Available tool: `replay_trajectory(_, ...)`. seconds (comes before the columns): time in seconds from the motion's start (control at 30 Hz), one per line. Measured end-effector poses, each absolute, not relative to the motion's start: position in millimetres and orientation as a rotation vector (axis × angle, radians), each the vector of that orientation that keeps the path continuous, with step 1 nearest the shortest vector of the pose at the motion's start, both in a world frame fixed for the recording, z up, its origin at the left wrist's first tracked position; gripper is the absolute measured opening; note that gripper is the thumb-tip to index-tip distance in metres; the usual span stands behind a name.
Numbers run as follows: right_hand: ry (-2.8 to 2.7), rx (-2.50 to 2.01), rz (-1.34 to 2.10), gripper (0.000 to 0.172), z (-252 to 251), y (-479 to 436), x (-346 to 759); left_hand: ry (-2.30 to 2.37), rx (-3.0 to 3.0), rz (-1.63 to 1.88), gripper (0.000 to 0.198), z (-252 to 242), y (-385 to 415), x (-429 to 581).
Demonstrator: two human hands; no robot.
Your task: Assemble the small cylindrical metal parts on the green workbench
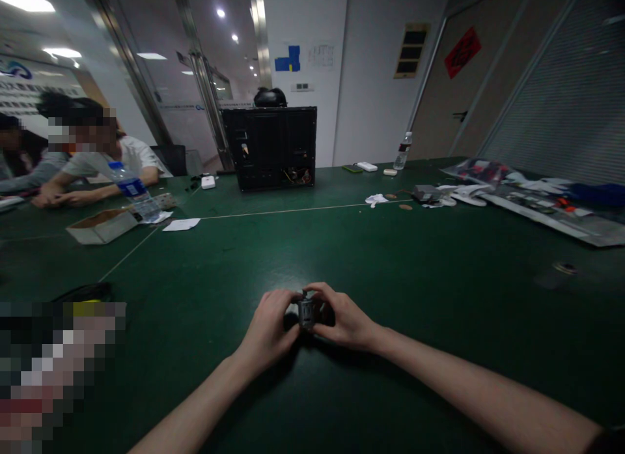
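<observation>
A small electric motor point(306, 314), a dark grey slotted cylinder with a short stub on top, stands upright on the green table point(273, 258) in front of me. My left hand point(273, 322) is closed on its left side, with the thumb low and the fingers near the top. From the right, my right hand point(339, 316) grips it too, its index finger reaching to the stub and its thumb near the base. My fingers partly hide the motor's sides.
A black open-backed case point(276, 148) stands at the back. To the left are a cardboard box point(100, 227), a water bottle point(137, 193) and a seated person point(137, 157). A cluttered board point(561, 216) lies right, and a small round object point(565, 269) nearer.
</observation>
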State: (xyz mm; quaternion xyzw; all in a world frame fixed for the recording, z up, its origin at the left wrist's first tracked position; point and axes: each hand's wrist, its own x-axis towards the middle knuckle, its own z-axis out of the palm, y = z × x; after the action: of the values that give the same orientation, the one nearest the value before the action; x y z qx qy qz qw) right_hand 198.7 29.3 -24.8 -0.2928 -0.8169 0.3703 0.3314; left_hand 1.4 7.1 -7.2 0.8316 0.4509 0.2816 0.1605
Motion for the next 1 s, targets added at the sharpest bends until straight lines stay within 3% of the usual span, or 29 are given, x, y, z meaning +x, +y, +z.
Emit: replay_trajectory(1.0, -2.13, -0.773, 0.996, 0.055, -23.8, 28.5, 199.9, 1.296, 2.358, 0.761, 0.031, -4.4, 5.8, 2.9)
